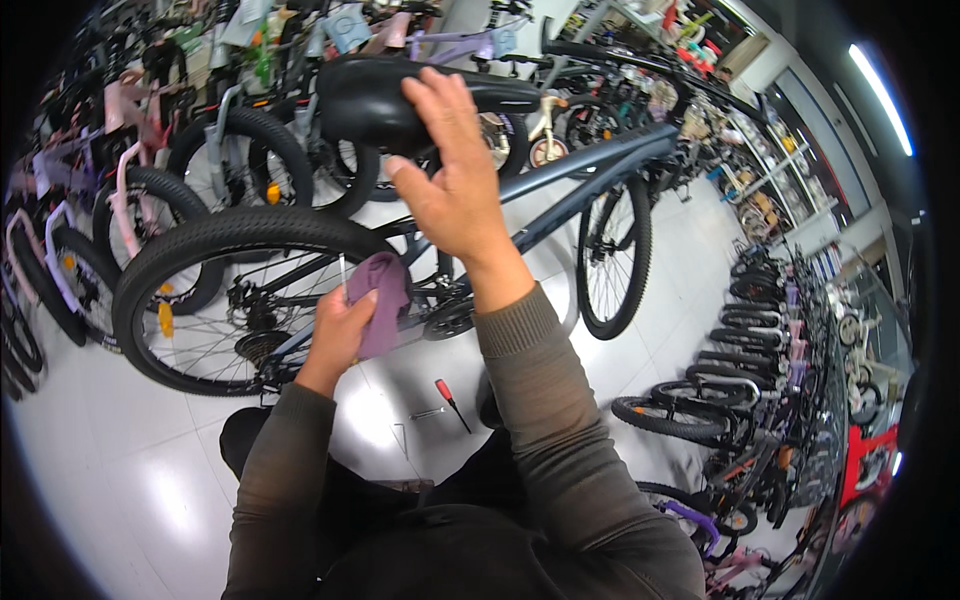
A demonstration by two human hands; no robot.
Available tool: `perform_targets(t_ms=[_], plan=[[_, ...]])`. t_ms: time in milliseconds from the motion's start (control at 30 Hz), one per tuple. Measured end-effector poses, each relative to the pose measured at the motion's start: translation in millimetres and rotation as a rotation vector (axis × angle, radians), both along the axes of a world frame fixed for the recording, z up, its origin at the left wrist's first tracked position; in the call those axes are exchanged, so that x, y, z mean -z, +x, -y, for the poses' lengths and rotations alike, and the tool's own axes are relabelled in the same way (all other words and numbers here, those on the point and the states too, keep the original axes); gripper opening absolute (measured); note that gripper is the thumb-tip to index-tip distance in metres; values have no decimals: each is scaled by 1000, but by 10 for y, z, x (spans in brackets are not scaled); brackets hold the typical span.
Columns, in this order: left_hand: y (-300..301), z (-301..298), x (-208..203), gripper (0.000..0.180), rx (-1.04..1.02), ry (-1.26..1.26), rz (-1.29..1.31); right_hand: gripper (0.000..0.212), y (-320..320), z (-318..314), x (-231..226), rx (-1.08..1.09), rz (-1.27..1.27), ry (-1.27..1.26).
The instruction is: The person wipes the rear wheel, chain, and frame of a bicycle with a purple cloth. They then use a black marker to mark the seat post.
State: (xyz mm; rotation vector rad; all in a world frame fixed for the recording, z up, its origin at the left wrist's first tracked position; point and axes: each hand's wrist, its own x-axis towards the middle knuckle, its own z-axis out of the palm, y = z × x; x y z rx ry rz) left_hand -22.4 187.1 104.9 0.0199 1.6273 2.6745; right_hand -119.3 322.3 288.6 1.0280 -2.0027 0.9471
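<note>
A dark blue-grey bicycle (585, 165) stands in front of me, its rear wheel to the left and its front wheel to the right. My right hand (455, 180) is at its black saddle (375, 100), fingers stretched out and thumb apart; whether the palm rests on it or hovers, I cannot tell. Lower down, my left hand (340, 335) grips a purple cloth (382, 300) beside the rear wheel (180, 235). A thin, pale, straight piece (343, 272) rises above that hand; its lower end is hidden.
On the shiny tiled floor near my knees lie a red-handled screwdriver (450, 400), a spanner (428, 413) and a hex key (402, 440). Rows of bicycles crowd the far left, and more bicycles (690, 410) line the right. Shelves (790, 180) stand beyond them.
</note>
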Motion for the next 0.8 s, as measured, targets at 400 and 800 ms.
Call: perform_targets(t_ms=[400, 800], plan=[[-32, 60, 40, 26, -111, -368, -1, 51, 611, -1996, 1214, 206, 1052, -664], [-105, 50, 199, 28, -181, -387, 34, 17, 1272, -4303, 2259, 970, 965, -1590]])
